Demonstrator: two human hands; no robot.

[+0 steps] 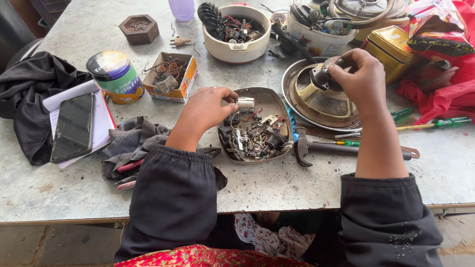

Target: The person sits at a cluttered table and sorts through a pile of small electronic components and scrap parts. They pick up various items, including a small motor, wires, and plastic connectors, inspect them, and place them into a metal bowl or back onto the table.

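The desk (277, 185) is matt grey stone or metal sheet, scuffed and speckled. The shallow tray (269, 99) under the left hand (208, 106) is dull, tarnished metal, filled with dark, greasy metal scraps. The round pan (316, 101) at right is worn metal with a brownish, stained sheen; the knob part (321, 76) in the right hand (363, 79) looks like dark matt plastic. The phone (74, 126) at left is glossy black glass on white paper. The rag (133, 141) is soft grey cloth. The small box (173, 76) is printed cardboard; the far block (139, 28) is rough brown wood.
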